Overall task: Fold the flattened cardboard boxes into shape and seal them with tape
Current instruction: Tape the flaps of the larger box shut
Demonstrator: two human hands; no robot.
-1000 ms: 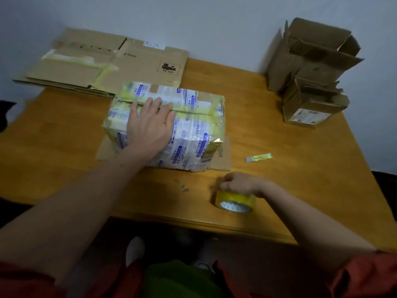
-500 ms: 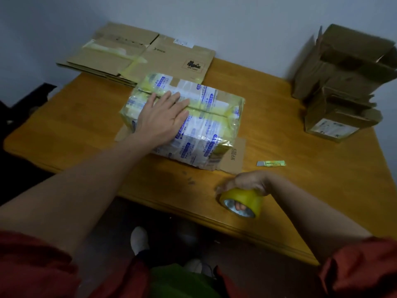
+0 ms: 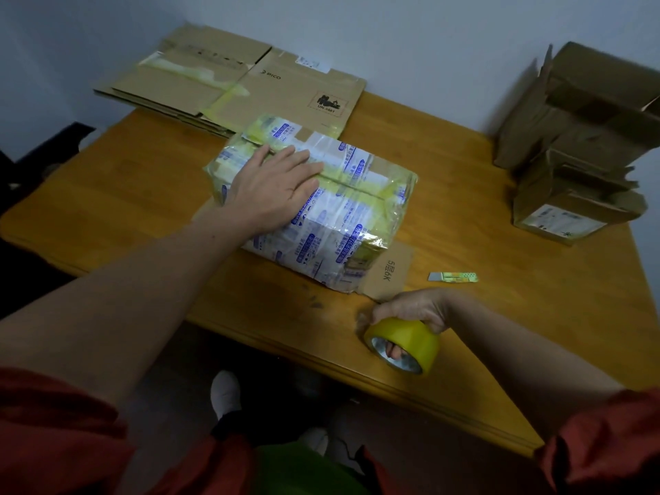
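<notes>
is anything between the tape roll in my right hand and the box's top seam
Only the left hand, lying flat across the left end of the seam on the tape-wrapped cardboard box. Nothing else visible blocks the yellow tape roll.

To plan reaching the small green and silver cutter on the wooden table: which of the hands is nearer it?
Right. The right hand grips the yellow tape roll close in front of the cutter; the left hand lies on the taped cardboard box, farther left.

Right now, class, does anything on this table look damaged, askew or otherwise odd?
The box under the left hand wears crinkled printed tape, peeling at its near corner, with one flap splayed flat on the table. The open boxes far right have ragged, bent flaps.
</notes>
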